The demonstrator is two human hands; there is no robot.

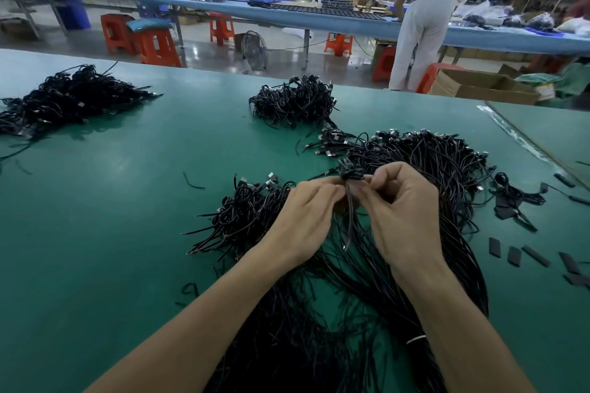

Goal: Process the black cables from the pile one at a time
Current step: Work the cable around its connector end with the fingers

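The left hand [303, 217] and right hand [405, 210] are pinching one black cable [351, 173] in curled fingertips, just above the pile [431, 159]. Its coiled end is sitting uppermost, the straight tail hanging toward the near edge (tip pointing at the person)

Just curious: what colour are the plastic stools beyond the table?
Orange-red; the stools show best in the head view.

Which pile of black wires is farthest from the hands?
The pile at the far left. It sits alone across the green table, while the middle pile, right pile and near pile lie closer to the left hand and right hand.
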